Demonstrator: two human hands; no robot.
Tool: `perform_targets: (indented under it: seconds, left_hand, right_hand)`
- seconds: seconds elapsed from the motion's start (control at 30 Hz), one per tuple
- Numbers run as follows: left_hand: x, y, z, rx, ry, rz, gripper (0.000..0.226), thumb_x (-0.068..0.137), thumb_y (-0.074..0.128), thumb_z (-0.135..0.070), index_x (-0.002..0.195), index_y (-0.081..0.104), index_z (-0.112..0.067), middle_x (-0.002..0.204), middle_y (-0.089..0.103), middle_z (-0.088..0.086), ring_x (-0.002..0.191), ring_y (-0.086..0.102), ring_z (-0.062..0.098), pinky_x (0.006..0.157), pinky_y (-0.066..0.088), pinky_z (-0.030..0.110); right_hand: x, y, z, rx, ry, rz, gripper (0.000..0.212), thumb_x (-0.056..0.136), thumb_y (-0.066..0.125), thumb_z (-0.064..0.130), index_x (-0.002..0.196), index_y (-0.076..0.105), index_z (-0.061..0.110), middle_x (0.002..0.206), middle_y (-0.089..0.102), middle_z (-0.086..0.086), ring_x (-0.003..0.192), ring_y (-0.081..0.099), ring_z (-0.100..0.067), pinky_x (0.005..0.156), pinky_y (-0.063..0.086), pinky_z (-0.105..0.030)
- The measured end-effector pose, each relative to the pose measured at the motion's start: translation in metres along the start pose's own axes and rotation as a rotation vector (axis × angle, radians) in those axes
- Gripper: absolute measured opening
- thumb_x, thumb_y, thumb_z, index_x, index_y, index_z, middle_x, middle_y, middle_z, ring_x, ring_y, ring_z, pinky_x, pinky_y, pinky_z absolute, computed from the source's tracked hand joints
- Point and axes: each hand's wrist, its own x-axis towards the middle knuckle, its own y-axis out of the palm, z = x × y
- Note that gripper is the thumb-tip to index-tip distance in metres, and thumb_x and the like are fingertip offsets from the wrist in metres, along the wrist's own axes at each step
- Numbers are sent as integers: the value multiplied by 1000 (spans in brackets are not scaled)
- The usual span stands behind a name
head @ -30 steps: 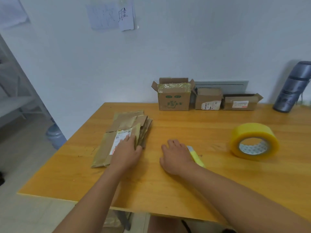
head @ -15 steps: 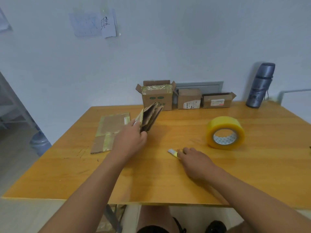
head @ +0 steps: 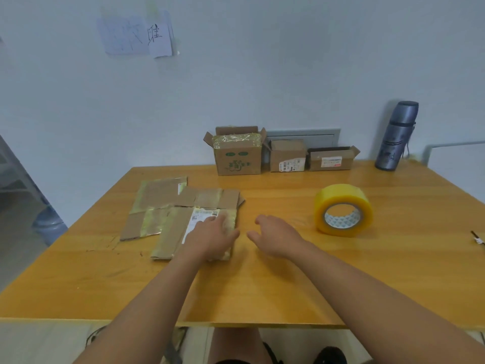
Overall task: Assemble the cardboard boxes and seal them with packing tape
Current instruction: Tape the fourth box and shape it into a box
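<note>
The fingers (head: 219, 222) of the left hand (head: 210, 239) lie fairly straight, flat on a flattened cardboard box (head: 194, 222), pressing it to the table (head: 262, 285); motion blur softens their tips. The right hand (head: 275, 239) hovers just beside it, fingers loosely spread and holding nothing; whether it touches the wood cannot be told.

The table is the largest thing here, a smooth yellow-orange wooden top whose right side runs out of view. On its left half, a second flattened box (head: 154, 203) lies partly under the first one, brown card striped with shiny old tape. The pressed box carries a white shipping label (head: 199, 219) half hidden by the hand; its print is too small to read.

Along the wall stand three small boxes: an open box (head: 237, 153) with green printed marks and crinkled shiny tape across its top, a shut box (head: 288, 156) with a white label, and a low open box (head: 330, 160) with a white and red label. None of the writing is legible.

A grey metal flask (head: 396, 136) stands upright at the far right. A thick roll of yellow packing tape (head: 342, 208) rests on its edge, well apart from the flattened boxes. On the wall hang papers (head: 136, 35) with one handwritten character. A small dark object (head: 476, 237) at the right edge is cut off.
</note>
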Motion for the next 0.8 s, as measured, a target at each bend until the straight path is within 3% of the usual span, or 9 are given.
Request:
perform_targets:
  seconds: [0.1,0.17,0.27,0.37,0.43,0.5,0.67,0.73,0.8]
  left_hand:
    - [13,-14,27,-268,-55,-146,61,96,48,-56,146,43,-24,147,50,5,131,48,25,104,42,40]
    - [24,-29,54,-291,-178,-240,56,97,50,-48,146,43,-21,147,48,9,132,45,28,105,42,44]
    - [36,-43,86,-226,-296,-145,52,101,45,-36,146,40,-10,150,42,15,135,40,34,107,37,44]
    - [54,-45,99,-416,-356,-83,46,101,46,-36,139,47,-9,141,51,13,128,47,33,100,37,37]
    - [67,-45,101,-578,-342,-112,24,100,48,-33,110,59,-13,111,62,7,107,55,29,89,40,35]
    - [75,-45,100,-677,-337,-132,19,99,49,-31,87,56,-17,91,56,3,92,52,24,79,40,33]
    - [85,-49,108,-987,-441,-42,15,89,60,-33,88,60,-17,90,63,7,73,57,21,66,43,29]
    - [84,-56,112,-1126,-425,-17,10,87,60,-25,86,57,-16,73,63,4,59,58,18,57,45,26]
    - [79,-64,117,-1237,-316,11,6,90,56,-19,95,58,-18,76,67,2,60,64,14,53,51,25]
  right_hand:
    - [42,7,24,316,87,54,68,98,44,55,147,31,10,135,54,-12,117,55,-30,90,50,-41]
    - [68,15,38,510,168,59,79,96,48,56,154,17,12,142,51,-9,122,54,-30,93,48,-39]
    - [104,29,55,728,289,32,96,92,56,55,157,0,12,149,46,-8,129,50,-31,98,46,-36]
    - [129,45,67,863,397,-43,99,84,69,46,155,4,21,141,50,-9,119,57,-32,95,53,-44]
    - [137,53,70,916,426,-98,89,84,71,30,151,12,25,131,56,-8,105,63,-29,85,58,-43]
    - [139,57,67,982,431,-130,77,86,69,19,145,19,27,124,60,-6,96,65,-26,79,60,-42]
    - [132,55,58,1173,313,-186,78,89,72,15,147,23,32,108,63,8,90,70,-19,75,62,-40]
    - [127,53,56,1224,249,-225,82,88,74,15,151,22,29,117,57,9,99,66,-17,81,59,-38]
    - [126,48,56,1226,198,-255,80,89,72,15,152,24,28,136,49,4,107,60,-16,86,57,-36]
